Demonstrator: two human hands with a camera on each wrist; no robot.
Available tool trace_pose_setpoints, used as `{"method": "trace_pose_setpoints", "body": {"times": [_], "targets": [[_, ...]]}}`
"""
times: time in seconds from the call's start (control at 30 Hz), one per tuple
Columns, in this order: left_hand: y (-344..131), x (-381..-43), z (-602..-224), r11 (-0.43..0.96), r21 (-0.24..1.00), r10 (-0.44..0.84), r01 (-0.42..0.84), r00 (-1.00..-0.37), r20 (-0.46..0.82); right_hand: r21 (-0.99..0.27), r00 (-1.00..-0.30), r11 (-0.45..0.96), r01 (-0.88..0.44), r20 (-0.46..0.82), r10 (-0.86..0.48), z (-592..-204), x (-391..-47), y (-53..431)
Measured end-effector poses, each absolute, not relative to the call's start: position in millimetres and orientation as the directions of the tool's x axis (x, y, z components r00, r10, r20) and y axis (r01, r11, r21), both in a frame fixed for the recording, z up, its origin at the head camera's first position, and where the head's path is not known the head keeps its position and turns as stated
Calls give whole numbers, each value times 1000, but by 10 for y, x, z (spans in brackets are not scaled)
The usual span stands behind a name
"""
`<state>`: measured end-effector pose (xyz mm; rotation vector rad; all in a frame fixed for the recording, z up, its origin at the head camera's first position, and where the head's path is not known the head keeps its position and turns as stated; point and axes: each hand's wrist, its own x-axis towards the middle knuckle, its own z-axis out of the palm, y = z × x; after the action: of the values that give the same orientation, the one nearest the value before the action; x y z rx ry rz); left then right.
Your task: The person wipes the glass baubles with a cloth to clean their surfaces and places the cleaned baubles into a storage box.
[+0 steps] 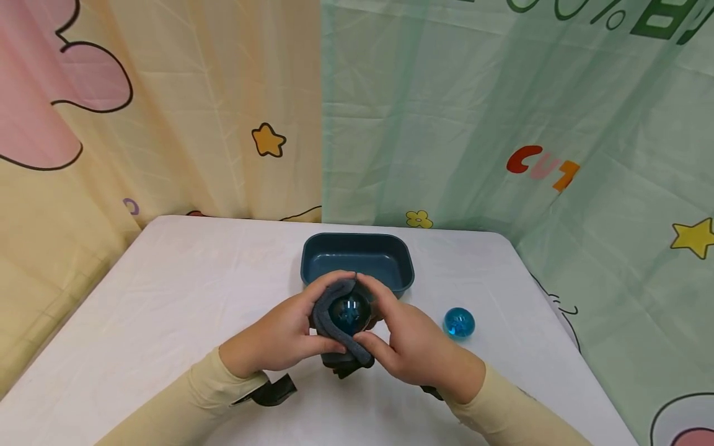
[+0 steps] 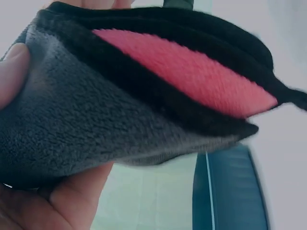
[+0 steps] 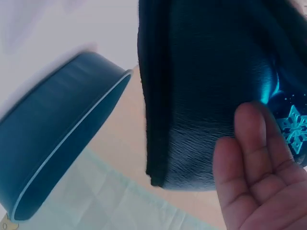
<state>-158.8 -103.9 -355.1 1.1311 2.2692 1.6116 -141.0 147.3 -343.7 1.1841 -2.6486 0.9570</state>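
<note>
A dark grey plush cloth [image 1: 323,313] is folded around the left side of a clear ball [image 1: 350,313] above the table. In the right wrist view, a snowflake shape shows in the ball [image 3: 295,129]. My left hand [image 1: 281,334] grips the cloth from the left. My right hand [image 1: 415,341] cups the ball from the right, thumb in front and fingers around its far side. In the left wrist view, the cloth [image 2: 86,100] has black edging and a pinkish-red layer [image 2: 192,72] between its folds.
Just beyond the hands stands a dark blue rectangular basin [image 1: 357,263]. A bright blue transparent ball [image 1: 459,323] lies on the white-covered table [image 1: 223,266] to the right. Patterned curtains [image 1: 424,124] hang behind and along the sides.
</note>
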Motion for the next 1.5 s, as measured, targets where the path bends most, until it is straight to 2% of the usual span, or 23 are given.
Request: {"method": "trace_pose_setpoints", "body": {"times": [0.3, 0.4, 0.53, 0.7, 0.8, 0.9, 1.03, 1.27, 1.4, 1.5], "targets": [[-1029, -1586, -3535, 110, 897, 674, 428, -696, 250, -329, -679, 594, -734, 328, -657, -3407, -1409, 1498], [-1024, -1575, -3539, 113, 900, 684, 421, -690, 237, -361, -704, 606, -709, 312, -638, -3407, -1406, 1496], [-1020, -1566, -3549, 99, 901, 679, 423, -691, 250, -466, -751, 597, -653, 296, -590, -3446, -1401, 1474], [-1029, -1575, -3555, 64, 900, 655, 431, -699, 288, -543, -693, 461, -701, 368, -620, -3475, -1391, 1470], [-1045, -1583, -3549, 52, 908, 649, 416, -705, 287, -524, -675, 461, -716, 348, -651, -3453, -1389, 1476], [-1048, -1583, -3539, 51, 914, 649, 403, -708, 277, -469, -689, 523, -712, 322, -649, -3429, -1391, 1469], [-1027, -1579, -3519, 59, 909, 653, 412, -704, 277, -400, -701, 577, -712, 354, -619, -3411, -1392, 1464], [-1004, -1570, -3512, 91, 898, 658, 430, -703, 270, -527, -774, 579, -621, 299, -558, -3411, -1399, 1472], [-1012, -1574, -3523, 86, 892, 649, 444, -704, 288, -565, -741, 508, -651, 328, -585, -3434, -1394, 1473], [-1025, -1578, -3524, 73, 887, 641, 455, -703, 308, -547, -702, 475, -690, 345, -623, -3435, -1392, 1479]]}}
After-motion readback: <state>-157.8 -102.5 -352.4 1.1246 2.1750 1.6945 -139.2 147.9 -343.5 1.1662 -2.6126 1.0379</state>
